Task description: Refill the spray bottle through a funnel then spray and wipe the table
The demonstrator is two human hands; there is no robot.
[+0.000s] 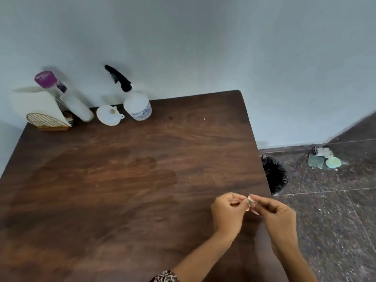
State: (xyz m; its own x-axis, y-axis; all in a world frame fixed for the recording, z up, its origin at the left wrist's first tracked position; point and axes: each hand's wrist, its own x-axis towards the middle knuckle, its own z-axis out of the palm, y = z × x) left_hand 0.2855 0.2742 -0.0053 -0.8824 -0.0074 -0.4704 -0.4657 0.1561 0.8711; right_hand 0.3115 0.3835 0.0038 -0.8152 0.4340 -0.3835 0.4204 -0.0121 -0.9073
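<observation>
Both hands up over the near right corner of the wooden table (pixel 122 180), left hand (pixel 227 213) and right hand (pixel 278 218) together pinching a tiny pale scrap (pixel 249 201) at the fingertips, too small to make out. Way back by the wall: spray bottle (pixel 137 104) standing capped, white funnel (pixel 108 115) just beside it, purple-capped bottle (pixel 67 96) leaning, napkin holder (pixel 40 109) far left. Black-lined bin (pixel 274 176) on the floor off the right edge.
</observation>
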